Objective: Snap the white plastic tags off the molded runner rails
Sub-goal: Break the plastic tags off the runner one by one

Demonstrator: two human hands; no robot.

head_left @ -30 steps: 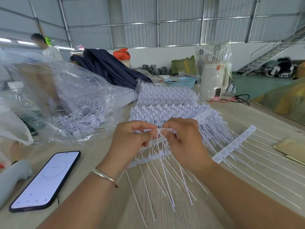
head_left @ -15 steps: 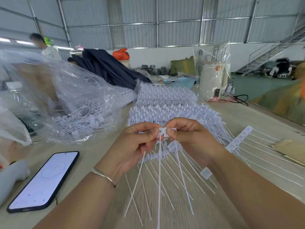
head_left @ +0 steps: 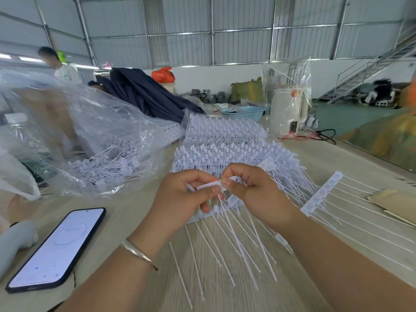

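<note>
My left hand [head_left: 182,199] and my right hand [head_left: 252,192] meet over the wooden table [head_left: 126,210], both pinching a white runner rail of tags [head_left: 212,184] held between them. Long thin white tails [head_left: 234,248] hang from the rail toward me. A stack of white tag rails [head_left: 225,152] lies just behind my hands. Another rail with long tails [head_left: 322,192] lies flat to the right.
A clear plastic bag with loose snapped tags [head_left: 105,163] sits at the left. A phone showing a timer [head_left: 58,246] lies at the front left. A blue basket [head_left: 243,112] and a bagged white appliance [head_left: 288,109] stand behind. A person [head_left: 60,66] stands far left.
My hands have shifted slightly along the rail and the tails have swung. A loose tag that was under my right wrist now lies lower by my right forearm.
</note>
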